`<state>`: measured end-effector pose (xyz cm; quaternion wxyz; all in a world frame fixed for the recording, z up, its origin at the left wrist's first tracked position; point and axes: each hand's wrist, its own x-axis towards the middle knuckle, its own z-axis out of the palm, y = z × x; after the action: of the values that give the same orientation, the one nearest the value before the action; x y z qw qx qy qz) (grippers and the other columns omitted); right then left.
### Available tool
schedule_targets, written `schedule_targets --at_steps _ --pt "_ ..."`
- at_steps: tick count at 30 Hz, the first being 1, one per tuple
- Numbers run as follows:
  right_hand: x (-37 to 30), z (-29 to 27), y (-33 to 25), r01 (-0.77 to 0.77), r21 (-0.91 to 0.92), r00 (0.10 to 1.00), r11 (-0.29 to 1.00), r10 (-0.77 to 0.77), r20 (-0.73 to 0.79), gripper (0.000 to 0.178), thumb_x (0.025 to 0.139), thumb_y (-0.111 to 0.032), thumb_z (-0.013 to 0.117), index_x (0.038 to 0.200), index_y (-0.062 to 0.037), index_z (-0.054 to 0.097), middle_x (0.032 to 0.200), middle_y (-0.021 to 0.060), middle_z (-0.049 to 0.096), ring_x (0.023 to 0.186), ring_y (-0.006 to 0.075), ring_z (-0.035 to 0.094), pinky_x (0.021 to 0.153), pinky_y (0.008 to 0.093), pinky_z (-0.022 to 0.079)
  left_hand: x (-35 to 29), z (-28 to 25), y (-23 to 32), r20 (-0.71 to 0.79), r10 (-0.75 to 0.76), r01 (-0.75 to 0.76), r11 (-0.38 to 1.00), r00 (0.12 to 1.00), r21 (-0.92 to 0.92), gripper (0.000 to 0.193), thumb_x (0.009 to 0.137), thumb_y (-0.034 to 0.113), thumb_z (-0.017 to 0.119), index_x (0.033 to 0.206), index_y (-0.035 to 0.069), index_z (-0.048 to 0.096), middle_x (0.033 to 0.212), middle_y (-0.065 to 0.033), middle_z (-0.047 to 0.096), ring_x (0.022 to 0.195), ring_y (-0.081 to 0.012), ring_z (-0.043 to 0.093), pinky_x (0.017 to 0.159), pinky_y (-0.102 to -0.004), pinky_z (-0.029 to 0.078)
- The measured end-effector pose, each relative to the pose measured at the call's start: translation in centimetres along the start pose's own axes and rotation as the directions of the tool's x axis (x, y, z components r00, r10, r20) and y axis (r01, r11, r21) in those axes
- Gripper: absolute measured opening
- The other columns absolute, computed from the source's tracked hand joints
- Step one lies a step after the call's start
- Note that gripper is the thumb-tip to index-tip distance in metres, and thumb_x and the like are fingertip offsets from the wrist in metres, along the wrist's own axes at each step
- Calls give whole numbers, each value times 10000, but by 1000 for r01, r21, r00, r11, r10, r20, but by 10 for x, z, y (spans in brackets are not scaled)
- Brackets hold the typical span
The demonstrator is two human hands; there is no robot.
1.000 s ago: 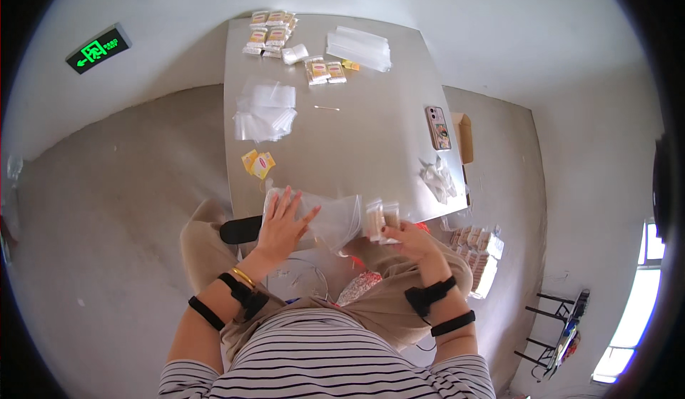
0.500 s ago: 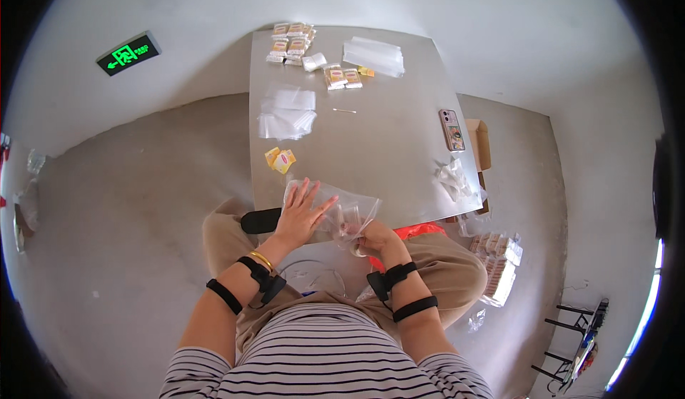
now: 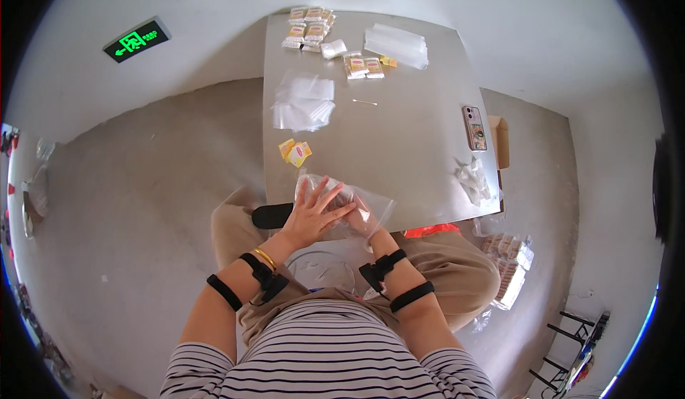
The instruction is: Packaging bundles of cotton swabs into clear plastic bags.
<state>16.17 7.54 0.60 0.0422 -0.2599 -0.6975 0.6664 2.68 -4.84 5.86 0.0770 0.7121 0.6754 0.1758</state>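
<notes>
A clear plastic bag (image 3: 383, 212) lies at the near edge of the metal table (image 3: 399, 156). My left hand (image 3: 311, 215) rests on top of it, open, with fingers spread and palm down. My right hand (image 3: 365, 220) reaches into the bag from its right side, and the film covers it up to about the wrist. Its fingertips are hidden by the left hand and the film, so I cannot tell whether they hold anything. Just beyond the left hand lie small yellow-and-white cards (image 3: 296, 153).
Loose clear bags (image 3: 305, 103) lie at the left, with another bag stack (image 3: 397, 46) at the back. Small packed packets (image 3: 308, 28) fill the far left corner. A cotton swab (image 3: 364, 102), phone (image 3: 474, 128) and crumpled plastic (image 3: 473, 181) are farther right.
My right hand has gone forward and left, from the bag's near edge to inside it. The left hand stays spread on the bag. The whole view has shifted slightly.
</notes>
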Motion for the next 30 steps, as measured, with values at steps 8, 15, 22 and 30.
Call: schedule_targets --at_steps 8,15,22,30 --pt "5 24 14 275 -272 909 922 -342 -239 433 864 -144 618 1271 -55 501 1214 199 572 1108 398 555 900 427 470 -5 -3 -6 41 74 -73 997 996 -23 475 910 328 552 1375 374 470 1537 -54 273 1438 -326 191 1136 -624 38" --pt "4 23 13 304 -455 854 837 -451 -259 463 855 -125 617 1289 -29 487 1252 194 532 1134 392 516 916 428 457 -2 1 -5 46 55 -57 997 997 53 533 896 343 580 1404 368 419 1515 -83 313 1399 -302 300 1103 -634 147" --pt "-12 7 29 325 -613 838 720 -520 -167 500 767 -91 661 1234 -5 504 1206 207 519 1100 388 505 932 442 450 0 0 -4 61 60 -65 995 996 82 556 904 356 565 1431 353 385 1514 -98 316 1382 -290 341 1096 -633 160" --pt "0 18 19 334 -382 873 862 -435 -219 509 795 -88 656 1268 -5 486 1227 184 520 1139 378 497 942 398 454 -4 1 -9 77 76 -83 993 994 85 502 908 349 555 1395 357 433 1523 -45 316 1399 -242 318 1082 -673 143"
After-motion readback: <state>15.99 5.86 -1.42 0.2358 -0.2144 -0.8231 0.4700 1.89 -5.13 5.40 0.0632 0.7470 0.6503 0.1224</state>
